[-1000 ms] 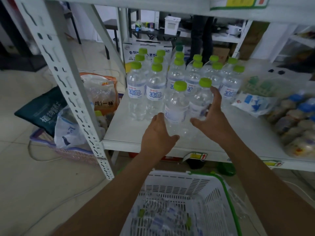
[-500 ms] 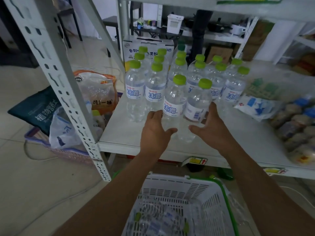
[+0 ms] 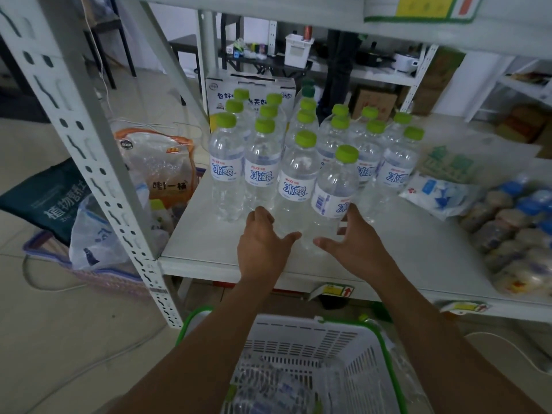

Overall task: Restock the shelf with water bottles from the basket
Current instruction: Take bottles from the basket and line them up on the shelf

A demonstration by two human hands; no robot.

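At the front of the white shelf (image 3: 397, 258), the left front bottle (image 3: 295, 186) and the right front bottle (image 3: 336, 195) are seen close together, side by side. The left front bottle is held low down by the left hand (image 3: 264, 249). Its fingers are bent round the left side of the bottle, and the thumb is stretched out in front. The right front bottle is held low down by the right hand (image 3: 357, 243) in the same way, with the fingers bent round its right side and the thumb pointed in. The two thumbs are near each other but apart. Both bottles are clear, with green caps and white and blue labels. It cannot be told if their bottoms are set on the shelf or just above it. Just behind them, rows of bottles (image 3: 260, 162) of the same kind are stood up. A white box (image 3: 254, 91) is seen behind the rows. To the right on the shelf, a white and blue packet (image 3: 439, 194) is laid, and next to it a pack of small bottles (image 3: 513, 231) with blue caps. Below the arms, a white basket (image 3: 310, 339) with a green rim is seen, and blurry lying bottles (image 3: 268, 386) are kept inside it.
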